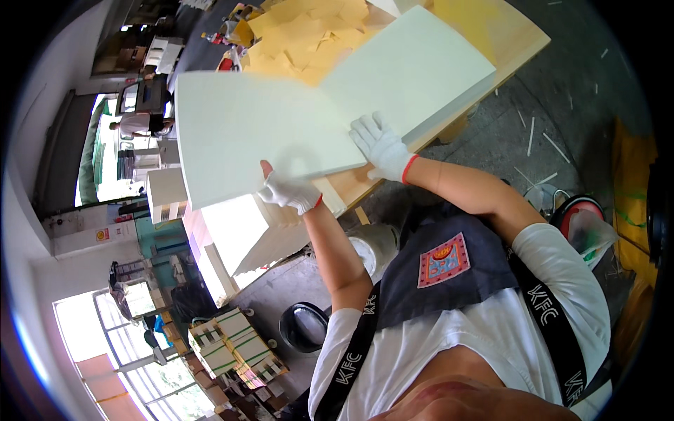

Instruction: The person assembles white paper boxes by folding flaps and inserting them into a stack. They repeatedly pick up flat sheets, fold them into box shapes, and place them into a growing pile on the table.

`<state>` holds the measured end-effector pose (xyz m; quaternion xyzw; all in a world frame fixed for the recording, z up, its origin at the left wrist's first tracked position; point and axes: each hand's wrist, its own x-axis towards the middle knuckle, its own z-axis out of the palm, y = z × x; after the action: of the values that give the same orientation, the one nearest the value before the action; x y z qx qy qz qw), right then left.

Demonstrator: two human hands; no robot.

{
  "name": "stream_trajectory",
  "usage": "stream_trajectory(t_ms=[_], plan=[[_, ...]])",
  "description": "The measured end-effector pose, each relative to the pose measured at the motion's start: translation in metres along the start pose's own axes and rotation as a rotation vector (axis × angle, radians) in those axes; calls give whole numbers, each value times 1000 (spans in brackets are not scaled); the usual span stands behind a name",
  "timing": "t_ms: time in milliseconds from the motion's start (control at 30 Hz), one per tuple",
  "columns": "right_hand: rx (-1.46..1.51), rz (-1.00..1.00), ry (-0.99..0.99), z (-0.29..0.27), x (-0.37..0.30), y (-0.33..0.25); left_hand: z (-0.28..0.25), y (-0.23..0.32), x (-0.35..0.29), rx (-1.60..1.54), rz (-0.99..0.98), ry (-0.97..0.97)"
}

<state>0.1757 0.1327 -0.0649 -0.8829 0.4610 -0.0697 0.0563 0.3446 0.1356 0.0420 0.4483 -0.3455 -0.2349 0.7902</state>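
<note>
Going from left to right, a pale stack of boards is standing at the left of the frame, just beside the large pale panel, which is occupying the left centre. This panel is lying with its long axis running roughly from left to right, and its right end is reaching to the middle of the frame. The left hand, in a white glove, is touching its lower edge, so the panel is extending from this hand upward and to both sides. The bare thumb is showing against the panel, but the other fingers are not showing clearly, and I cannot tell if they are clamping it. Below, a white stack is sitting near the same hand. Yellow sheets are lying at the top centre. The right hand, also gloved, is resting flat with its fingers apart, clamping nothing, where the first panel is meeting the second pale panel. So the right hand is being nearer to the right end. The second panel is slanting toward the upper right, on the wooden table.
</note>
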Motion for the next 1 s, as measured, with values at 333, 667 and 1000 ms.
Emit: stream_trajectory(t_ms=[333, 667, 1000], plan=[[-146, 17, -79, -4, 1, -7, 8, 13, 53, -223, -40, -97], [588, 6, 586, -102, -22, 5, 34, 57, 58, -683, -72, -212], [764, -389, 1061, -189, 5, -29, 86, 176, -44, -276, 495, -285]])
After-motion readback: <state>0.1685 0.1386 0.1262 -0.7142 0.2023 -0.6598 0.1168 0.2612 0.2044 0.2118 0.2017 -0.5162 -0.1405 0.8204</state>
